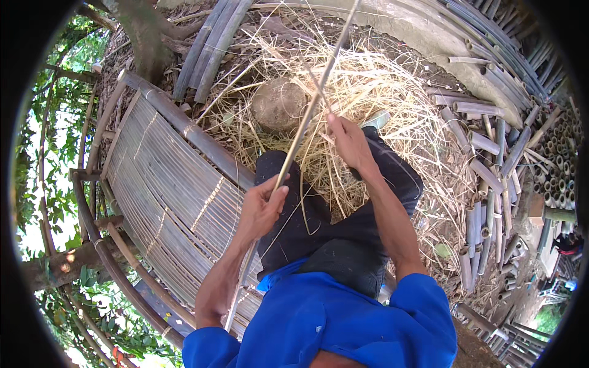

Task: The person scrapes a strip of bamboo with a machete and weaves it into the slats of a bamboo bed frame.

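Head view: Looking down on a seated person in a blue top [343,325] and dark trousers [397,175], both forearms reaching forward.
Bamboo strip: Long, narrow and pale, this strip [300,135] slants from beside the left forearm, through the left hand, to the top edge, passing above the knees.
Left hand: The left hand [261,211] pinches the strip between thumb and curled fingers, over the left thigh.
Right hand: The right hand [353,144], farther forward and above the right knee, has its fingers curled around the near end of a thin brown piece [326,101] that crosses the strip; its exact kind is unclear.
Ground ahead: A rounded brown block [279,105] sits among a heap of straw-coloured shavings [392,92].
Left side: A slatted bamboo bench [178,165] lies beside the person, with green leaves [55,202] beyond it.
Right side: Cut bamboo lengths [485,159] lie piled near a stack of hollow bamboo ends [555,175].
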### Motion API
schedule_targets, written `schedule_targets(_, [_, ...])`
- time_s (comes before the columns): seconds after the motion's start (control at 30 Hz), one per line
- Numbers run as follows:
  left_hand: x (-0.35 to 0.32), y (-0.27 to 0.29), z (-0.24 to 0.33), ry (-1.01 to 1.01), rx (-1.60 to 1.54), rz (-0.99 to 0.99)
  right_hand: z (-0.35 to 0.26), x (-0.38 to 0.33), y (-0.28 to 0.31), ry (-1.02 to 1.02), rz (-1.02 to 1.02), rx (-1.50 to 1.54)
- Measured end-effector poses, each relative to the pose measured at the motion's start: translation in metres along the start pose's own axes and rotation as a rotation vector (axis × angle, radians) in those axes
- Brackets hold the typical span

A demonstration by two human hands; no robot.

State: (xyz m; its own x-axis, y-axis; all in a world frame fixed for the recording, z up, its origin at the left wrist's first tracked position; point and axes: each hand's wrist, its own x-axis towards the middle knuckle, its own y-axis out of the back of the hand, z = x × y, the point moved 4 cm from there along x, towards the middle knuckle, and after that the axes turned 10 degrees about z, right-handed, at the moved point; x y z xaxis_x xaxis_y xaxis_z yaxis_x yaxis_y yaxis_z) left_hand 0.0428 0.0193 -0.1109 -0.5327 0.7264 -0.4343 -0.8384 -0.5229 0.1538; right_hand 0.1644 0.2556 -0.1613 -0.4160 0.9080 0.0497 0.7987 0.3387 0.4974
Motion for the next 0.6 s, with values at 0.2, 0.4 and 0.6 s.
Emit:
schedule_targets(0.2, [0.003, 0.016, -0.013, -0.111, 0.158, 0.135, -0.015, -0.05, 0.006, 0.147, -0.175, -0.325])
schedule_targets(0.4, [-0.025, 0.024, -0.008, -0.207, 0.335, 0.239, -0.042, -0.059, -0.01, 0.412, -0.342, -0.415])
schedule_targets(0.6, [-0.049, 0.037, -0.011, -0.178, 0.319, 0.239, -0.006, 0.016, 0.017, 0.085, -0.131, -0.376])
